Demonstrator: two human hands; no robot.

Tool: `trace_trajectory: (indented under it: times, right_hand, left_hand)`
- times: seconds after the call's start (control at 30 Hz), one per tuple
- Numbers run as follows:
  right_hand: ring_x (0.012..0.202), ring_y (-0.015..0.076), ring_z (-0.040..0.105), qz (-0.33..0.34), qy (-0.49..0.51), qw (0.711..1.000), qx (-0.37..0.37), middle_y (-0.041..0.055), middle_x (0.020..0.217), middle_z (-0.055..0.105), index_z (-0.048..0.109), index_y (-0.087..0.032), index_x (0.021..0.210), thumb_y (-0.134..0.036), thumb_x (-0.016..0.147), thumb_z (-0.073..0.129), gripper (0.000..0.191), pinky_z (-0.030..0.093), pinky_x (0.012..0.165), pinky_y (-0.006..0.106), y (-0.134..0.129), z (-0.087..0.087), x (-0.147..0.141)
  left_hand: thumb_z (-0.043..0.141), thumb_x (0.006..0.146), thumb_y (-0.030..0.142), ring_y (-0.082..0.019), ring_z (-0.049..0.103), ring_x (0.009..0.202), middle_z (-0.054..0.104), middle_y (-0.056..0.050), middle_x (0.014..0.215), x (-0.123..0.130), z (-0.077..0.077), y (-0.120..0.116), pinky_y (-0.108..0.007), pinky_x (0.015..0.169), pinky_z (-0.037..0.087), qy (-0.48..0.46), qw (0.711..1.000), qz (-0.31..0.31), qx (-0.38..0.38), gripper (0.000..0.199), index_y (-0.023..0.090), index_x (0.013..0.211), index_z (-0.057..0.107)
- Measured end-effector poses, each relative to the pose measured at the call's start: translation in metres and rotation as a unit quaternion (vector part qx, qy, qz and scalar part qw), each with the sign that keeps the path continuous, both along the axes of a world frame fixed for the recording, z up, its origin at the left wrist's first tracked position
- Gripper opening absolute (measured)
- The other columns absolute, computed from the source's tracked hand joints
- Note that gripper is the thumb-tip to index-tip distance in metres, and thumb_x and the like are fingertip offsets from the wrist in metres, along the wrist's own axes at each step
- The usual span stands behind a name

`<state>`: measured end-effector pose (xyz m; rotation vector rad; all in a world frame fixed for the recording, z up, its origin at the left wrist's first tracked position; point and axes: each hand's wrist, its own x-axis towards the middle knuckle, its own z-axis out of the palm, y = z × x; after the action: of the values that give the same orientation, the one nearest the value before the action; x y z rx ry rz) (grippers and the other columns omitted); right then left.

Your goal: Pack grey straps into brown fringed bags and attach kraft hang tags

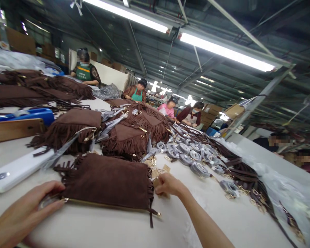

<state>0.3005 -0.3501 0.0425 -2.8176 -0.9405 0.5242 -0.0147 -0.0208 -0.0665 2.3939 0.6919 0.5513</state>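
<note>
A dark brown fringed bag lies flat on the white table, its gold zipper edge towards me. At the bag's left end, my left hand is closed with thumb and fingers about the zipper corner; something clear or greyish shows between them. My right hand is closed just beyond the bag's right end, its fingertips on a small brown paper tag. More tags with white cord lie behind that hand. What its curled fingers grip is partly hidden.
Stacked brown fringed bags stand behind. Several plastic-wrapped coiled straps spread to the right, beside dark straps. At left are a white handheld device, a phone and a blue tape dispenser. Co-workers sit farther back.
</note>
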Motion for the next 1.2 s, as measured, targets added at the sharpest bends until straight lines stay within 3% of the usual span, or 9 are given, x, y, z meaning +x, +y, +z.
trace_trajectory:
  times: [0.2, 0.33, 0.4, 0.5, 0.63, 0.7, 0.83, 1.07, 1.2]
  right_hand:
    - [0.067, 0.0124, 0.056, 0.045, 0.142, 0.986, 0.076, -0.0019, 0.078, 0.058, 0.059, -0.017, 0.109, -0.013, 0.069, 0.054, 0.041, 0.041, 0.055, 0.020, -0.016, 0.046, -0.002]
    - [0.063, 0.0101, 0.054, 0.103, 0.355, 0.916, 0.154, -0.0035, 0.077, 0.059, 0.057, -0.020, 0.117, -0.020, 0.067, 0.064, 0.050, 0.040, 0.053, 0.019, 0.000, 0.083, -0.023]
    - [0.064, 0.0096, 0.055, 0.127, 0.409, 0.885, 0.183, -0.0013, 0.081, 0.064, 0.060, -0.019, 0.107, -0.022, 0.068, 0.069, 0.040, 0.039, 0.055, 0.019, 0.016, 0.096, -0.035]
    - [0.060, 0.0081, 0.053, 0.165, 0.449, 0.852, 0.213, 0.0030, 0.091, 0.071, 0.062, -0.018, 0.102, -0.024, 0.072, 0.071, 0.032, 0.038, 0.055, 0.019, 0.039, 0.108, -0.049]
    - [0.063, 0.0089, 0.055, 0.197, 0.487, 0.819, 0.229, 0.0039, 0.092, 0.073, 0.064, -0.018, 0.100, -0.023, 0.074, 0.072, 0.028, 0.038, 0.057, 0.019, 0.063, 0.117, -0.055]
    - [0.064, 0.0092, 0.056, 0.206, 0.490, 0.816, 0.227, 0.0041, 0.092, 0.073, 0.064, -0.017, 0.099, -0.024, 0.075, 0.072, 0.026, 0.038, 0.057, 0.019, 0.072, 0.118, -0.056]
    - [0.059, 0.0075, 0.050, 0.211, 0.480, 0.824, 0.217, 0.0050, 0.094, 0.073, 0.063, -0.018, 0.101, -0.025, 0.077, 0.072, 0.027, 0.034, 0.051, 0.018, 0.084, 0.110, -0.054]
    - [0.056, 0.0082, 0.053, 0.208, 0.514, 0.820, 0.143, 0.0051, 0.090, 0.073, 0.062, -0.019, 0.105, -0.038, 0.079, 0.072, 0.034, 0.036, 0.050, 0.018, 0.084, 0.079, -0.041]
    - [0.095, 0.0211, 0.063, 0.254, 0.332, 0.896, 0.148, 0.0075, 0.108, 0.071, 0.071, -0.022, 0.104, -0.042, 0.079, 0.072, 0.032, 0.049, 0.079, 0.029, 0.098, 0.068, -0.058]
  left_hand:
    - [0.054, 0.081, 0.051, -0.026, 0.062, 0.103, 0.072, -0.004, 0.105, 0.020, 0.053, -0.039, -0.038, 0.097, 0.047, -0.075, 0.996, -0.001, 0.052, 0.033, 0.025, 0.098, 0.065]
    - [0.050, 0.082, 0.033, -0.026, 0.050, 0.124, 0.057, -0.006, 0.137, 0.057, 0.105, -0.094, -0.039, 0.106, 0.039, -0.122, 0.981, -0.127, -0.076, 0.033, 0.025, 0.111, 0.064]
    - [0.051, 0.074, 0.020, -0.023, 0.052, 0.118, 0.048, -0.003, 0.146, 0.077, 0.120, -0.117, -0.034, 0.097, 0.043, -0.107, 0.953, -0.208, -0.192, 0.054, 0.027, 0.128, 0.057]
    - [0.056, 0.065, 0.014, -0.018, 0.058, 0.086, 0.062, -0.005, 0.124, 0.099, 0.126, -0.135, -0.028, 0.073, 0.045, -0.094, 0.885, -0.289, -0.353, 0.074, 0.025, 0.139, 0.048]
    - [0.059, 0.059, 0.012, -0.016, 0.058, 0.096, 0.065, -0.001, 0.108, 0.105, 0.121, -0.140, -0.022, 0.070, 0.042, -0.187, 0.753, -0.362, -0.517, 0.051, 0.019, 0.110, 0.062]
    - [0.061, 0.064, 0.018, -0.015, 0.063, 0.083, 0.067, -0.001, 0.091, 0.099, 0.118, -0.137, -0.020, 0.057, 0.040, -0.169, 0.733, -0.319, -0.576, 0.036, 0.018, 0.100, 0.061]
    - [0.061, 0.072, 0.037, -0.005, 0.041, 0.039, 0.056, 0.006, 0.055, 0.079, 0.108, -0.120, -0.018, 0.038, 0.021, -0.133, 0.759, -0.198, -0.606, 0.028, 0.015, 0.090, 0.061]
    - [0.060, 0.073, 0.041, -0.006, 0.040, 0.039, 0.054, 0.006, 0.049, 0.031, 0.098, -0.078, -0.019, 0.041, 0.027, -0.102, 0.852, -0.123, -0.499, 0.026, 0.015, 0.072, 0.060]
    - [0.057, 0.081, 0.033, -0.007, 0.043, 0.049, 0.053, 0.006, 0.053, 0.015, 0.121, -0.063, -0.018, 0.049, 0.033, -0.080, 0.920, -0.128, -0.363, 0.022, 0.016, 0.067, 0.058]
